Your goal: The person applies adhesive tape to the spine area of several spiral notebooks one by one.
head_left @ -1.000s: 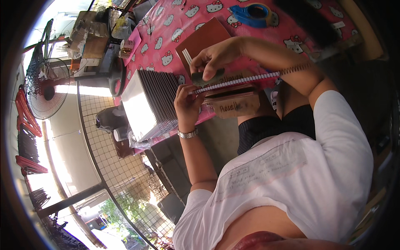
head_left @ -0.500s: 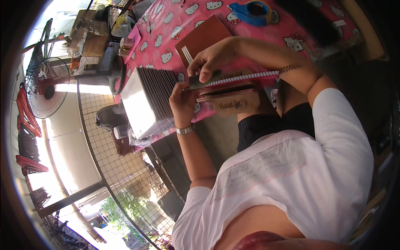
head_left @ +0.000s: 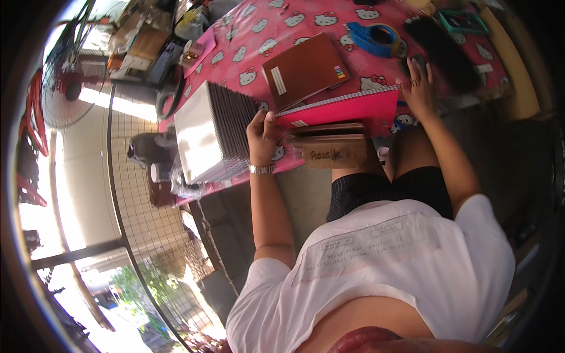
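Observation:
A bright pink spiral notebook (head_left: 359,113) stands tilted at the table's front edge, its white coil binding (head_left: 341,103) running along the top. My left hand (head_left: 261,130), with a metal watch at the wrist, grips its left end with fingers curled and thumb up. Past the notebook's right end, my right hand (head_left: 420,91) rests over the table with its fingers around a small dark object (head_left: 419,60), partly covered. A brown notebook (head_left: 306,70) lies flat just behind the pink one. Left of my left hand rises a tall stack of spiral notebooks (head_left: 232,126).
A cardboard piece (head_left: 334,152) with handwriting juts from the table's front edge. Blue scissors handles (head_left: 405,122) show beside the pink notebook. Farther back are a blue tape dispenser (head_left: 374,40), a long black strip (head_left: 444,53) and a green tray (head_left: 463,22). A fan (head_left: 72,91) stands left.
My right hand has moved from the binding's left end to the right, beyond the notebook, carrying the dark object. The notebook's pink cover now faces me. My left hand still holds its left end.

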Available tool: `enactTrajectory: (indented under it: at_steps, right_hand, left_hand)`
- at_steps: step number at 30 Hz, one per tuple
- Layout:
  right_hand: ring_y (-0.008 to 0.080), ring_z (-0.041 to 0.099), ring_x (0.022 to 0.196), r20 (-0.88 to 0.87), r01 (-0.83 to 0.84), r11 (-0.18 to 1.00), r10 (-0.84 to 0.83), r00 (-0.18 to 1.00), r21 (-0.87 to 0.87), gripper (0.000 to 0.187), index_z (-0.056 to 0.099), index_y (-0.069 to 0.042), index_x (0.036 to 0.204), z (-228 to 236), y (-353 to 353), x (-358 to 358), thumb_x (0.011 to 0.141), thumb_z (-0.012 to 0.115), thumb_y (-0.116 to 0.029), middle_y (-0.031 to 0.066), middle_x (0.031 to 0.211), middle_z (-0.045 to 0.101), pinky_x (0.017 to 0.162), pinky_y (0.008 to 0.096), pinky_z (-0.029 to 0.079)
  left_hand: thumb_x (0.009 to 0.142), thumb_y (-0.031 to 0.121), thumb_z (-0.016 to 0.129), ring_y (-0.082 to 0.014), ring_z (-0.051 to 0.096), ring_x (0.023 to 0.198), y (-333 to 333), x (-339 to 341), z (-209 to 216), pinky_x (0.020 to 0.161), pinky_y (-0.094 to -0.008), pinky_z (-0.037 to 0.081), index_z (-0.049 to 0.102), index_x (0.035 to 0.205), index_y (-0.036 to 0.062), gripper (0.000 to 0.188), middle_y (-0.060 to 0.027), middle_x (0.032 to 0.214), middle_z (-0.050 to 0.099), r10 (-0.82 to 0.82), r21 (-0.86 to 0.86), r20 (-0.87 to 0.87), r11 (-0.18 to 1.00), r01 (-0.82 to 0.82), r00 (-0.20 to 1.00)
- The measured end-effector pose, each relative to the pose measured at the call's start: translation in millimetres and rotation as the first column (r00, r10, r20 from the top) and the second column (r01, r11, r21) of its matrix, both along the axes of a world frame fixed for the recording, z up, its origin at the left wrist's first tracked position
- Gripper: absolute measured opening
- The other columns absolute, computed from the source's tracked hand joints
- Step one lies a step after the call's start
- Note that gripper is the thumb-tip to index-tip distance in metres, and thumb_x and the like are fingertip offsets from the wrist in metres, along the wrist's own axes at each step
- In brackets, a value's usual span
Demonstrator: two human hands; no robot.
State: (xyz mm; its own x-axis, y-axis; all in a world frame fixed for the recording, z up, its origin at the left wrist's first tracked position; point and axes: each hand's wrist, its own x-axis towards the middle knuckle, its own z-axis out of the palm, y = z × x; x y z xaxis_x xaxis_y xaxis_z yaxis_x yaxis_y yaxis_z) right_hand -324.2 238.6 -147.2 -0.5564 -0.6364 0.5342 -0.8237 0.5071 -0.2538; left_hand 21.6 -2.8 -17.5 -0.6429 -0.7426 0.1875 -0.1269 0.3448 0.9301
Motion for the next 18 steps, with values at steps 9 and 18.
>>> enactTrajectory:
  at_steps: [9,18]
  right_hand:
    - [0.0322,0.047,0.124,0.385,-0.224,0.974,0.192,0.903,0.039,0.059,0.044,-0.003,0.138,12.3,41.9,37.5,0.091,0.064,-0.032,0.016,0.132,0.049,0.106,0.044,0.036]
    - [0.0219,0.063,0.092,0.404,-0.44,0.652,0.742,0.535,-0.617,0.055,0.058,-0.003,0.125,171.1,-13.1,155.8,0.079,0.077,-0.027,0.0122,0.104,0.059,0.077,0.0347,0.053]
  left_hand:
    - [0.092,0.004,0.067,-0.0051,0.058,0.08,12.4,-15.8,19.8,0.062,-0.0213,0.05,0.058,0.1,0.002,0.013,-0.0023,0.091,0.065,-0.1,0.272,-0.124,0.953,0.13,0.987]
    - [0.091,0.003,0.068,-0.0053,0.058,0.075,5.4,-17.3,-1.1,0.065,-0.0211,0.051,0.058,0.095,0.001,0.01,-0.0004,0.085,0.063,-0.057,0.188,-0.159,0.978,0.087,0.986]
